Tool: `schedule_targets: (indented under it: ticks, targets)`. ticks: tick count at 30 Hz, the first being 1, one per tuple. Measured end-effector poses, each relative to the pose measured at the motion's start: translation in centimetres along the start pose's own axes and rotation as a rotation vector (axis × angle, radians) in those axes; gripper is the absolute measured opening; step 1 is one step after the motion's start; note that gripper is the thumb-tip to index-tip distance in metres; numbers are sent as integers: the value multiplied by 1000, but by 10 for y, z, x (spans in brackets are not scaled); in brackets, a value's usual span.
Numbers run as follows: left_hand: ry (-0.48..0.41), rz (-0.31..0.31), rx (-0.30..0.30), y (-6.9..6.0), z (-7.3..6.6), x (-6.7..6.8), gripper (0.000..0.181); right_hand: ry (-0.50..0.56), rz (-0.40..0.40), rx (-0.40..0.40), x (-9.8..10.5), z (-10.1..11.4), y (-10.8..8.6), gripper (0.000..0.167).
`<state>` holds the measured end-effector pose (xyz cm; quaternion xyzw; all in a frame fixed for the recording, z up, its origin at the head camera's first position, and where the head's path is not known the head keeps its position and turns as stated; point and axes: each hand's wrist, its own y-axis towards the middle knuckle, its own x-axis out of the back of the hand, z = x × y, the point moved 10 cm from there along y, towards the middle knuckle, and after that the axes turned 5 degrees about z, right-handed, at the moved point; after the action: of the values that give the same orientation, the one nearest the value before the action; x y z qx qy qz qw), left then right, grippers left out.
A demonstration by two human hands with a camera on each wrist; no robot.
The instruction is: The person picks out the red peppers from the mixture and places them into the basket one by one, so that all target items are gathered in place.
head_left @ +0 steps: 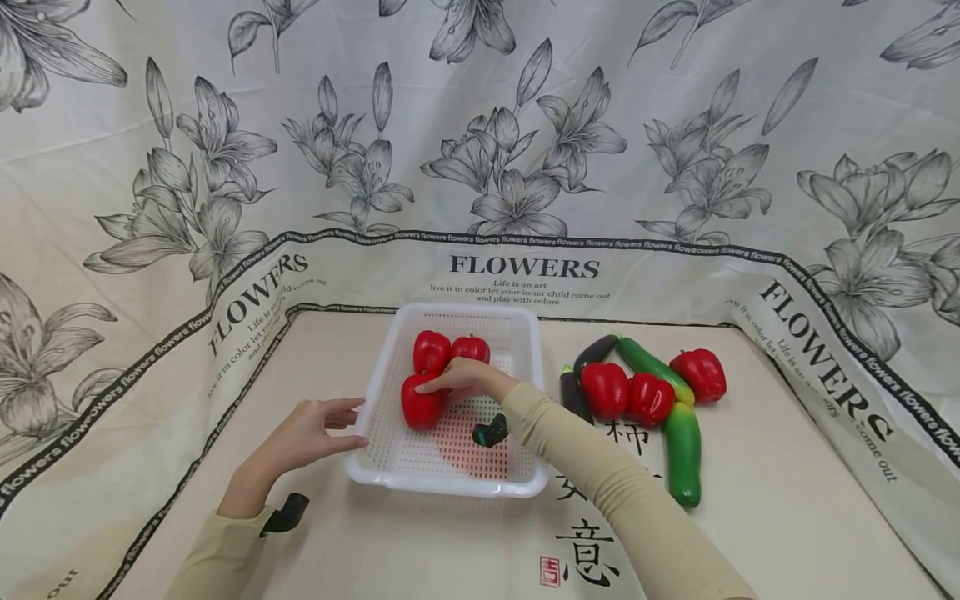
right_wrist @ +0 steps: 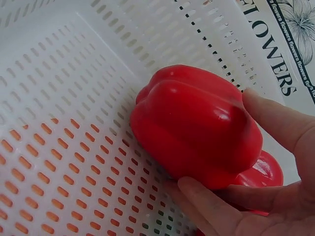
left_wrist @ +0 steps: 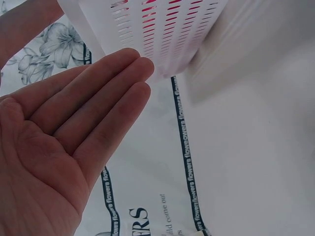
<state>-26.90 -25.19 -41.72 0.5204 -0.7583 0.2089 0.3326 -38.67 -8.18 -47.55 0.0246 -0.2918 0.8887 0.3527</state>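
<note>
My right hand [head_left: 471, 379] reaches into a white perforated basket [head_left: 450, 482] and grips a red bell pepper [head_left: 422, 407] between thumb and fingers. In the right wrist view that bell pepper [right_wrist: 197, 125] lies on its side in the hand, over the basket's slotted floor. Behind it in the basket are two more red bell peppers, one on the left [head_left: 431, 350] and one on the right [head_left: 472, 347]. At the basket's left side is my left hand [head_left: 315, 429], thumb and fingers spread; in the left wrist view its fingers [left_wrist: 108, 105] are straight beside the basket wall.
Right of the basket lie two red bell peppers [head_left: 604, 390] side by side and another red bell pepper [head_left: 699, 375] farther right. Around them are dark eggplants [head_left: 573, 396], a green cucumber-like vegetable [head_left: 651, 367] and another green one [head_left: 682, 454]. Flowered cloth [head_left: 525, 275] borders the table.
</note>
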Motion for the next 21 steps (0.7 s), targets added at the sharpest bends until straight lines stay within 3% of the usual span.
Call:
schedule_targets:
  ticks: [21]
  targets:
    - [-2, 6, 4, 0, -2, 0, 68, 8, 17, -12, -1, -2, 1, 57]
